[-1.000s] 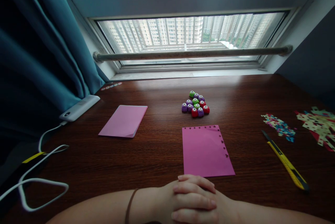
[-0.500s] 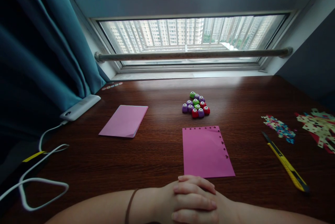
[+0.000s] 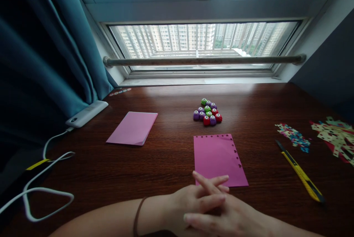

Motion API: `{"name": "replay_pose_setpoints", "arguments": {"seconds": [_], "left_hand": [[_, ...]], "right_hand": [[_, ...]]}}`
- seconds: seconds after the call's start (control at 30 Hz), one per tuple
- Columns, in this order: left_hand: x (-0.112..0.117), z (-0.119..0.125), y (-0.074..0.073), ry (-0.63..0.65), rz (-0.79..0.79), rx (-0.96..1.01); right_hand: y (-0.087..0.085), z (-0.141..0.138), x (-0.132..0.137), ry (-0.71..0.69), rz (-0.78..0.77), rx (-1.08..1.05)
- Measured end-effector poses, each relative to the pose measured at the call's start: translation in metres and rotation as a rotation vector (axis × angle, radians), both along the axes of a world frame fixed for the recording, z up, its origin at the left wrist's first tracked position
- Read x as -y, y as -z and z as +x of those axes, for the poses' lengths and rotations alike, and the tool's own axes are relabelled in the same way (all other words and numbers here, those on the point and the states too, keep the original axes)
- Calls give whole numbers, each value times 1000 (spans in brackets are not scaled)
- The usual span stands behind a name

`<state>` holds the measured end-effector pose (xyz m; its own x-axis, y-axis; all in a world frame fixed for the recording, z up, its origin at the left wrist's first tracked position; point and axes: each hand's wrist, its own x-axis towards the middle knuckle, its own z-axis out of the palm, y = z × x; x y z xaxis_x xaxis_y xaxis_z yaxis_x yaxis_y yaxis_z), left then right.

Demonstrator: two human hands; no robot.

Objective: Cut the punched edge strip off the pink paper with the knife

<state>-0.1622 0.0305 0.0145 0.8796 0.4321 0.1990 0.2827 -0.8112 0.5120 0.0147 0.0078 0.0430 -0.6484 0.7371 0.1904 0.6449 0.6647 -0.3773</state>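
Head view: our left hand [image 3: 190, 200] and right hand [image 3: 238, 216] rest loosely interlaced, empty; spreading, they could nudge the punched pink sheet [image 3: 218, 157].

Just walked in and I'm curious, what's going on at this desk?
A person rests the left hand and right hand loosely interlaced on the desk, fingers spread, holding nothing. The fingertips overlap the near edge of a pink sheet punched along two edges. Beyond it sits a cluster of small punches; a yellow knife lies to the right.
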Motion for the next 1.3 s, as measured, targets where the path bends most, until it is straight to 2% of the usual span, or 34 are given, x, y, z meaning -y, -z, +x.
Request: {"name": "replay_pose_setpoints", "arguments": {"seconds": [0.03,0.07,0.1,0.17,0.23,0.3,0.37,0.43,0.53,0.8,0.93,1.03,1.13,1.2,1.3], "left_hand": [[-6,-2,-6,25,-9,24],[-11,-4,-11,-36,-17,71],[-16,-4,-14,-101,-16,103],[-24,-3,-13,-224,31,107],[-31,0,-7,-295,124,30],[-38,3,2,-348,196,-86],[-42,5,9,-386,218,-188],[-43,6,13,-391,221,-250],[-42,5,13,-363,228,-278],[-38,4,11,-344,229,-267],[-38,4,12,-369,216,-238],[-37,4,12,-389,197,-222],[-37,4,11,-399,177,-230],[-36,4,11,-402,167,-237],[-34,3,12,-425,169,-233]], "right_hand": [[-8,10,-4,-24,16,-11],[-14,22,-8,-34,34,-19],[-18,36,-11,16,66,-29],[-15,69,-14,281,150,-58],[0,109,-15,533,232,-30],[23,154,-14,766,306,47],[48,194,-10,920,284,164],[67,223,-5,1011,208,233],[79,238,-3,1022,130,199],[65,223,-28,980,-24,113],[42,201,-49,871,11,43],[13,166,-66,698,63,10],[-13,123,-83,458,-49,54],[-23,96,-94,325,-86,155],[-21,66,-111,192,-32,311]]}}
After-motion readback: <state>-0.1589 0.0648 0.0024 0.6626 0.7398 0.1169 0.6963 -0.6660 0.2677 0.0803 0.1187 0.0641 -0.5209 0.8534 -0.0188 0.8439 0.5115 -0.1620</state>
